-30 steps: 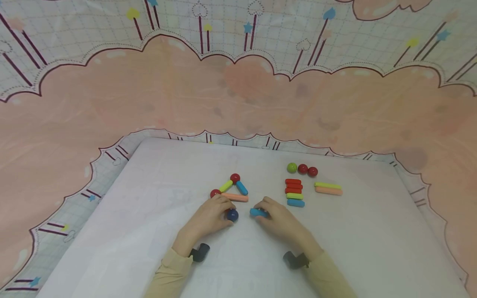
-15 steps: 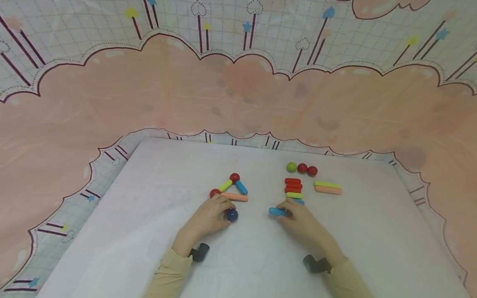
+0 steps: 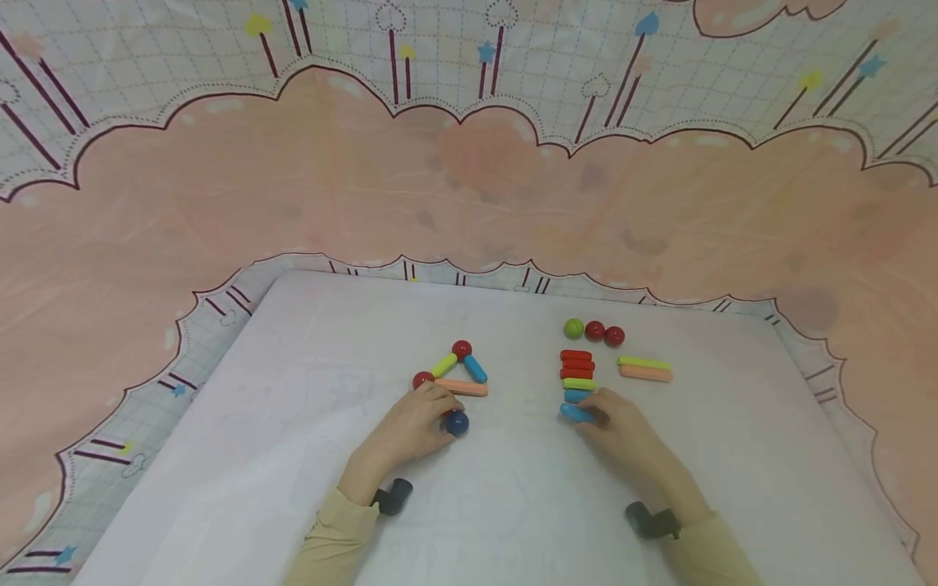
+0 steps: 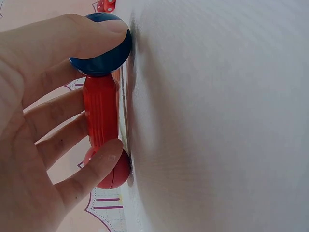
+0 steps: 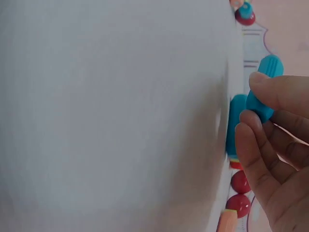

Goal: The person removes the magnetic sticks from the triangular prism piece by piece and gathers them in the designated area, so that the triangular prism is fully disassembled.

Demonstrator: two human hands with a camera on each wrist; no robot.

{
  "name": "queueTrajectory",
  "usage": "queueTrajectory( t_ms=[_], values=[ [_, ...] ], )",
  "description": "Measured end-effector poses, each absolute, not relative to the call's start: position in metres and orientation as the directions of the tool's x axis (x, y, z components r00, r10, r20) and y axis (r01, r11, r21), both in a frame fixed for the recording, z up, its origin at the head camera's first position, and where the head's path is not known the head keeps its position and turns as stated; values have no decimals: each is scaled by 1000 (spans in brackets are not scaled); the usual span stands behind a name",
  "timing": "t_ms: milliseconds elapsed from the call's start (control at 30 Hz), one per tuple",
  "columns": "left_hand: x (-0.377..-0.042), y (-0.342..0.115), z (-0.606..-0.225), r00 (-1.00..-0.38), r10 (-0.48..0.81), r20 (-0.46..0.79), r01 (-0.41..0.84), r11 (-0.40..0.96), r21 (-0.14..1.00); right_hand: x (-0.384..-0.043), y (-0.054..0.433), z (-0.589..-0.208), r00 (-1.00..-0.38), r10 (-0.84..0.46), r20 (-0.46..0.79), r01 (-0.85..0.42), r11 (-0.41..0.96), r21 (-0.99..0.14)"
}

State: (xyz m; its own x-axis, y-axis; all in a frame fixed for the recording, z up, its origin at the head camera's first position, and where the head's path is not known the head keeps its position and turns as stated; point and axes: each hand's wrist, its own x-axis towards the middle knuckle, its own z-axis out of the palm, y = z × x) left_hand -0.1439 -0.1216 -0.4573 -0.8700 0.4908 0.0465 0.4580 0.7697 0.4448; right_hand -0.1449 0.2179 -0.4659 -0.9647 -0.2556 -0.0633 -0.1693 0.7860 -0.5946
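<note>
My left hand [image 3: 410, 423] holds a blue ball [image 3: 458, 423] by its thumb and fingers on the white tabletop. In the left wrist view a ribbed red rod [image 4: 101, 111] runs from the blue ball to a red ball [image 4: 116, 176], where another fingertip rests; the head view hides this rod under the hand. My right hand [image 3: 623, 427] pinches a short blue rod [image 5: 265, 87] between thumb and fingers. It is tilted in the right wrist view, close beside another blue rod [image 5: 234, 125] at the near end of a stack-like row.
Beyond my left hand, a red ball [image 3: 462, 350] joins a yellow-green rod [image 3: 444, 365] and a blue rod [image 3: 475, 369], with an orange rod [image 3: 465, 388] below. Red rods [image 3: 577, 365] continue the right row. Green and red balls [image 3: 595, 330] lie behind; two long rods [image 3: 645, 370] lie right.
My right hand has carried the blue rod rightward, from near the blue ball to just in front of the other blue rod in the row. The left hand stays in place.
</note>
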Motion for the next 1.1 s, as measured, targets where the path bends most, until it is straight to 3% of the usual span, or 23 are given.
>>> queueTrajectory(
  t_ms=[467,1100],
  values=[
    [-145,-122,-458,-861,504,70,482,763,431,-155,234,-463,-959,-257,-119,-163,844,-510],
    [-144,-121,-457,-866,496,70,472,761,445,-160,239,-457,-969,-144,-199,-33,879,-475]
  ],
)
